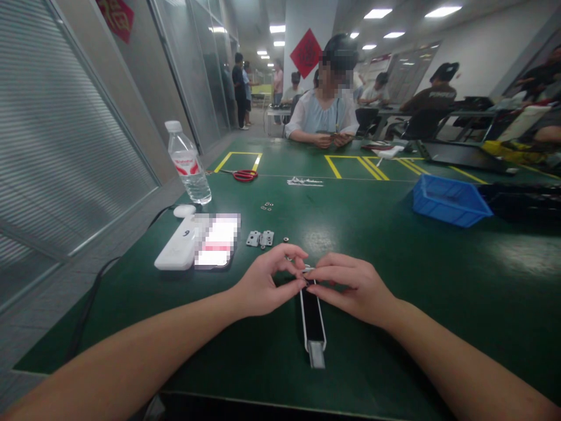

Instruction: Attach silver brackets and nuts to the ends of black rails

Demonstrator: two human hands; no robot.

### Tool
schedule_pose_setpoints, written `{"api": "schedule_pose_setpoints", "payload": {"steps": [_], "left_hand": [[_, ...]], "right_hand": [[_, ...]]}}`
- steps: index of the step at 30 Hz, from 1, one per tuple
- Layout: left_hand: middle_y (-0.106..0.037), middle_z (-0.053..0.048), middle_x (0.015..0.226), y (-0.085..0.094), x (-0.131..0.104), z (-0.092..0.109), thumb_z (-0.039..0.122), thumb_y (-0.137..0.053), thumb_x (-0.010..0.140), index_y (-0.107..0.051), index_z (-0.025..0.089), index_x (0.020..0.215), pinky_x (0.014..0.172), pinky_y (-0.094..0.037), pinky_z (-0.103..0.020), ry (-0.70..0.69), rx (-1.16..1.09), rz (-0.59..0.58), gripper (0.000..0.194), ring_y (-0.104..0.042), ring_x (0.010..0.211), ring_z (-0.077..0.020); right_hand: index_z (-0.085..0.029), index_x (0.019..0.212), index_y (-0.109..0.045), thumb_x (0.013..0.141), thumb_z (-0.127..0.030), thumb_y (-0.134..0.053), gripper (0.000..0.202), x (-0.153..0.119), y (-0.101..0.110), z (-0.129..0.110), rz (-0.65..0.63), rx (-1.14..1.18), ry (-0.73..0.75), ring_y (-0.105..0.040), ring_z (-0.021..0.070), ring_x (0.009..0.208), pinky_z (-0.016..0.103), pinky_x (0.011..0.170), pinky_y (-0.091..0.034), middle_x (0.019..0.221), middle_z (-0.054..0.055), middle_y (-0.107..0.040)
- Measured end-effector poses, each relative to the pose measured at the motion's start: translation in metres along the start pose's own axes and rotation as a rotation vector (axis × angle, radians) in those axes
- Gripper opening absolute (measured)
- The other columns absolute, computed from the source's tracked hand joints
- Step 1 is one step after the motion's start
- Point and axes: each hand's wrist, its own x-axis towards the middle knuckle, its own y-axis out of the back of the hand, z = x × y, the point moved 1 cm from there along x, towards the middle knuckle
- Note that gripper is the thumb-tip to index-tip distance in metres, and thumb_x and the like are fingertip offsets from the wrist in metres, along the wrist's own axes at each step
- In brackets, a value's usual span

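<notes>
L hand & R hand are both part-closed, fingertips bunched at the far end of a slim dark bar w/ pale edges. A small shiny piece shows at the fingertips; can't tell which hand grips it, or whether it's fixed to the bar. The bar is on/just above the green bench, pointing away from the person, approx. centre near the front edge.

Status: bar body looks largely together, w/ a metal tongue sticking out of the near end. Far end looks like the part being worked on, prob. mid-job; fingers hide the detail, so can't confirm any fastening there.

Loose, i.e. not on the bar: 2 flat metal plates w/ holes just beyond L hand, 1 small round part to their right, a few tiny rings farther back, & thin pale strips beyond those. Whether any belong w/ the bar: unclear. Red-handled scissors lie apart, unused. Blue bin is far R; contents n/a from this angle.
</notes>
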Motion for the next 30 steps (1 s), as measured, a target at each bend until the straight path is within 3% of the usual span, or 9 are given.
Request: {"api": "schedule_pose_setpoints", "payload": {"steps": [11,18,21,24,30], "left_hand": [[-0.059,-0.005,0.096,-0.001,-0.001,-0.001,0.02,-0.063,0.08,-0.049,0.018,0.109,0.081,-0.055,-0.032,0.037,-0.033,-0.018,0.032,-0.065,0.082,-0.0149],[-0.063,-0.004,0.085,0.008,0.002,0.003,0.019,-0.059,0.081,-0.054,0.017,0.101,0.08,-0.051,-0.034,-0.091,0.218,0.081,0.021,-0.064,0.076,-0.0154],[-0.065,-0.004,0.086,0.015,0.003,0.003,0.021,-0.057,0.08,-0.057,0.018,0.095,0.083,-0.044,-0.039,-0.106,0.488,0.085,0.015,-0.062,0.082,-0.0183],[-0.068,-0.003,0.096,0.019,0.003,0.0,0.023,-0.055,0.081,-0.059,0.021,0.094,0.091,-0.033,-0.045,-0.048,0.712,0.009,0.014,-0.061,0.095,-0.0223],[-0.069,-0.001,0.099,0.019,0.002,-0.004,0.025,-0.054,0.081,-0.061,0.022,0.092,0.094,-0.024,-0.045,0.024,0.831,-0.094,0.014,-0.058,0.1,-0.023]], "right_hand": [[-0.019,0.094,-0.066,0.091,-0.021,-0.056,0.011,0.002,-0.003,-0.005,0.015,0.006,0.027,-0.064,0.0128,0.075,0.024,0.064,-0.053,0.084,0.005,-0.067],[-0.018,0.089,-0.065,0.087,-0.021,-0.058,0.008,-0.001,0.016,0.011,0.046,-0.113,-0.06,-0.058,0.0114,0.064,0.023,0.055,-0.048,0.079,0.004,-0.065],[-0.017,0.086,-0.066,0.086,-0.023,-0.058,0.01,-0.005,0.023,0.023,-0.039,-0.179,-0.138,-0.055,0.0105,0.06,0.023,0.055,-0.046,0.077,0.003,-0.063],[-0.017,0.085,-0.066,0.086,-0.025,-0.057,0.013,-0.007,0.025,0.031,-0.17,-0.177,-0.185,-0.055,0.0111,0.062,0.023,0.056,-0.044,0.074,0.002,-0.061],[-0.016,0.087,-0.068,0.086,-0.026,-0.057,0.015,-0.008,0.023,0.033,-0.28,-0.139,-0.256,-0.055,0.0117,0.065,0.023,0.058,-0.043,0.074,0.003,-0.06]]}}
